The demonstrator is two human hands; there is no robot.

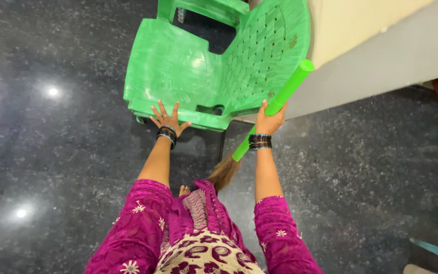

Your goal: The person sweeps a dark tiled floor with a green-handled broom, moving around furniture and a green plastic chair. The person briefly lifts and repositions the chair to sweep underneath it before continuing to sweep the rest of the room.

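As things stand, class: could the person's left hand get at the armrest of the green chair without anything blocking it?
Probably yes. The left hand already rests spread on the front edge of the green plastic chair, and nothing lies between it and the armrest. The right hand grips the green broom handle.

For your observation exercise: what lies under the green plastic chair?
Under the green plastic chair only dark speckled floor shows, also through the gap at its back. The seat covers whatever lies directly below it.

Wide open room is offered by the dark polished floor (51, 152) on the left. Passage ahead is blocked by the green plastic chair (204, 66). On the right, passage is barred by the pale wall (381, 45), against which the chair is pressed.
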